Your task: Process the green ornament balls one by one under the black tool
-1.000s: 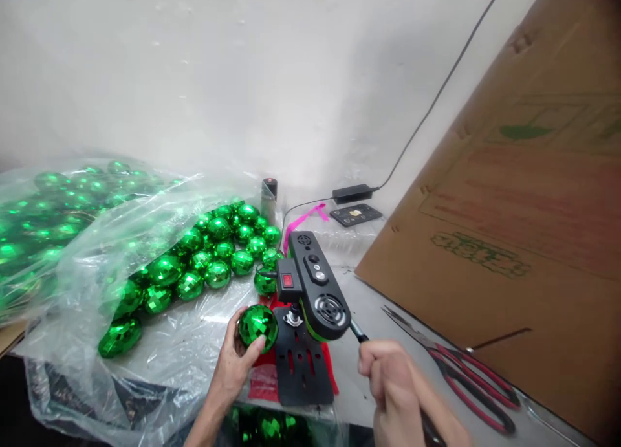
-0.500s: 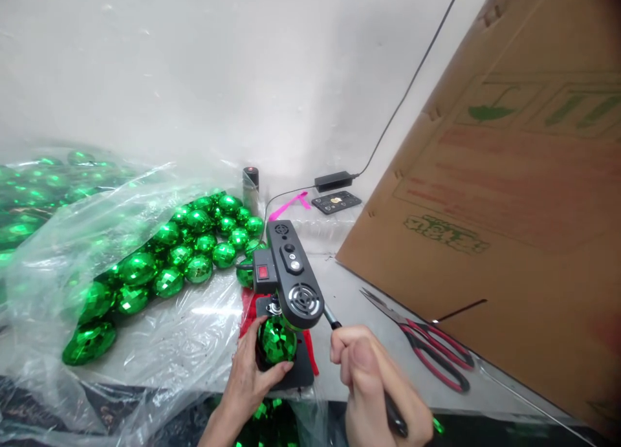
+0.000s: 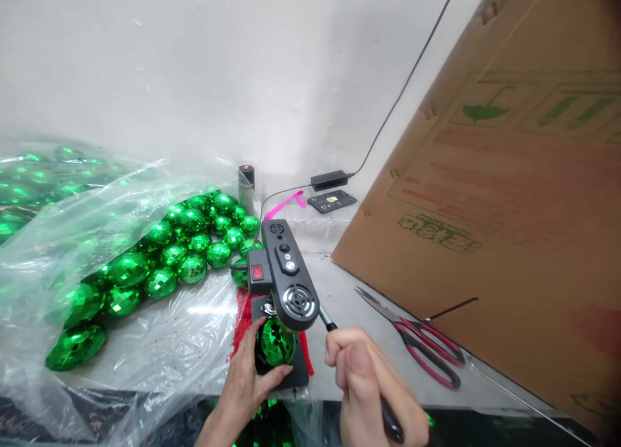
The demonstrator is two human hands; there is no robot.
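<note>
My left hand (image 3: 245, 372) curls its fingers and thumb round a shiny green faceted ball ornament (image 3: 277, 343), steadying it on the black base of a small tabletop machine (image 3: 294, 275). The machine's dark head, with round vents and buttons, overhangs the top of the ball. A side box on it carries a red switch (image 3: 257, 273). My right hand (image 3: 376, 385) is wrapped round the black grip of a lever (image 3: 392, 424), whose metal rod runs up behind the machine's head. Red cloth or ribbon (image 3: 242, 317) lies under the base.
Strings of green balls (image 3: 191, 269) lie at left under clear plastic sheeting (image 3: 145, 343). Red-and-black scissors (image 3: 427, 350) rest on the right, by a large cardboard box (image 3: 485, 195). Behind are a phone (image 3: 332, 202), a power adapter (image 3: 330, 180), pink ribbon (image 3: 284, 205) and a dark cylinder (image 3: 246, 177).
The whole view has shifted slightly, so things sit a little further left. Both hands keep their holds on the ball and the lever, with no other clear movement.
</note>
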